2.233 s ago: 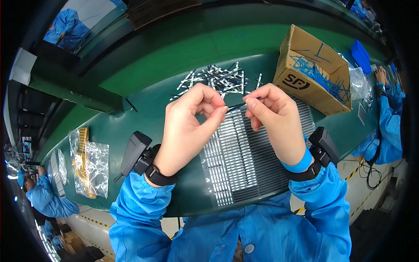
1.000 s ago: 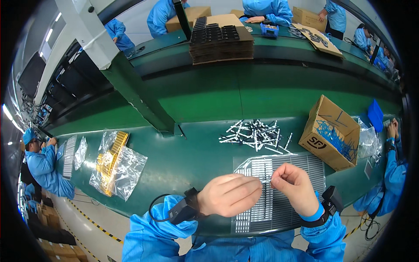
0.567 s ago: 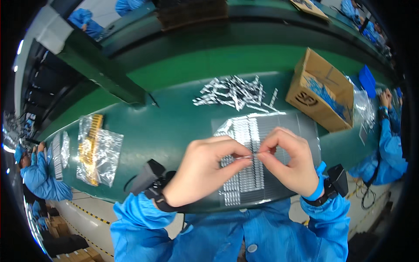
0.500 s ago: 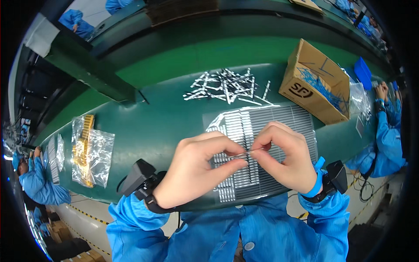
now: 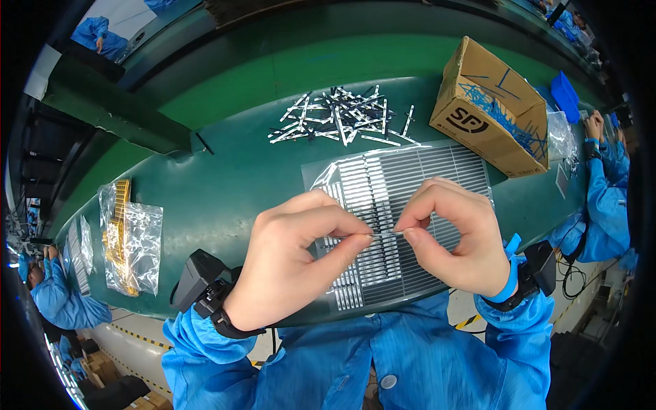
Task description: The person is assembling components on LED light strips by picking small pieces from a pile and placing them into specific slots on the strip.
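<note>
Over the middle of a grey lined sheet (image 5: 447, 171), my left hand (image 5: 290, 249) and my right hand (image 5: 461, 239) face each other, each with thumb and forefinger pinched. A thin, narrow strip (image 5: 386, 233) spans the gap between the fingertips, with an end in each pinch; its details are too small to make out. Rows of silvery strips (image 5: 359, 184) lie on the left and middle parts of the sheet below my hands. Behind it, a loose pile of black and white strips (image 5: 338, 121) rests on the green table.
An open cardboard box (image 5: 495, 147) with thin blue pieces stands at the back right, near a blue tray (image 5: 565, 97). Clear plastic bags (image 5: 142, 249) with yellow strips lie at left. A dark green post (image 5: 116, 113) rises behind. Co-workers in blue sit at both sides.
My fingertips have drawn slightly apart, so more of the thin strip shows between them. The whole view has shifted a little; the pile and box look unchanged.
</note>
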Demonstrator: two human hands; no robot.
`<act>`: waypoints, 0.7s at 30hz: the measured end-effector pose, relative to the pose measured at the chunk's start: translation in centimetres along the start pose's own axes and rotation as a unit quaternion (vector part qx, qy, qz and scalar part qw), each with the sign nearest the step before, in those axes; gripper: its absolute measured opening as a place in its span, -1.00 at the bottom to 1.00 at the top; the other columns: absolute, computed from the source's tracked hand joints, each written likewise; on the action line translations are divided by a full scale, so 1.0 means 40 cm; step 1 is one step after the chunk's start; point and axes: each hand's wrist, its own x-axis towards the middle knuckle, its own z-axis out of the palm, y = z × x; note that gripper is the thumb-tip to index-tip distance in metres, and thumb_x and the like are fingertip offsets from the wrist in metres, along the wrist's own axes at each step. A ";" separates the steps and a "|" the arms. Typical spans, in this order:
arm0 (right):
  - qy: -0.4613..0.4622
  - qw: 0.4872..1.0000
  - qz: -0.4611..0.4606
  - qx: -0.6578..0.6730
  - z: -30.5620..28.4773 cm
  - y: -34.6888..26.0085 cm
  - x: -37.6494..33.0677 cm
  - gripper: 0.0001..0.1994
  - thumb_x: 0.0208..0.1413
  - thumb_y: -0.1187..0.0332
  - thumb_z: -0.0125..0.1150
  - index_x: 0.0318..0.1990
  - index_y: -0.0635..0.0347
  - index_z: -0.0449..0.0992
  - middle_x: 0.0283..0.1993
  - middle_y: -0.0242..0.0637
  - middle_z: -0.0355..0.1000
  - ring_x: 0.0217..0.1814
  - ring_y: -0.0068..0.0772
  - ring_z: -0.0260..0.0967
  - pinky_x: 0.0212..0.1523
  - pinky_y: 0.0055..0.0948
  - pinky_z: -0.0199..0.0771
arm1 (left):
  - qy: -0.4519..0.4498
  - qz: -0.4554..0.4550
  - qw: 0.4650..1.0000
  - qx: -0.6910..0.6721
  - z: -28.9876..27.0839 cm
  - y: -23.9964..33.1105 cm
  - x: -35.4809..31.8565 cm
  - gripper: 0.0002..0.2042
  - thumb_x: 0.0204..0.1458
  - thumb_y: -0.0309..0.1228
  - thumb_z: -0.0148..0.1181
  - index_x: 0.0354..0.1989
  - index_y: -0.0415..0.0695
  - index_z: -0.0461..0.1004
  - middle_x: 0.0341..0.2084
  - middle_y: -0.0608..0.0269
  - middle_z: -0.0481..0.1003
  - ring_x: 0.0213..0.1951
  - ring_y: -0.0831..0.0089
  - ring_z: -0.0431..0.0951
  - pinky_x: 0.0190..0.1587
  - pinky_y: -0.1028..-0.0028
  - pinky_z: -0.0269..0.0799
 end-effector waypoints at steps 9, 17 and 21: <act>-0.044 0.999 0.002 0.022 -0.008 0.003 0.010 -0.93 0.01 0.57 0.25 -0.33 0.25 0.52 -0.40 -0.28 0.47 -0.36 -0.36 0.44 -0.31 -0.42 0.42 | -0.012 0.023 1.000 0.008 -0.007 -0.009 0.002 -0.87 -0.11 -0.66 0.37 -0.35 -0.21 0.67 -0.45 0.23 0.57 -0.37 0.46 0.55 -0.29 0.50 0.42; -0.045 0.997 0.009 0.059 -0.013 0.033 0.024 -0.93 0.07 0.58 0.22 -0.29 0.25 0.48 -0.36 -0.24 0.46 -0.34 -0.33 0.44 -0.30 -0.42 0.43 | -0.036 0.120 0.989 0.075 -0.004 0.007 0.005 -0.76 -0.19 -0.61 0.43 -0.27 -0.18 0.67 -0.48 0.31 0.61 -0.38 0.38 0.57 -0.27 0.42 0.41; -0.029 0.999 -0.023 0.035 -0.016 0.034 0.030 -0.90 0.04 0.56 0.24 -0.31 0.24 0.44 -0.39 -0.23 0.42 -0.36 -0.26 0.40 -0.33 -0.36 0.41 | -0.039 0.169 0.983 0.056 -0.002 -0.007 0.003 -0.79 -0.25 -0.60 0.46 -0.36 -0.18 0.63 -0.49 0.30 0.61 -0.38 0.36 0.57 -0.28 0.41 0.43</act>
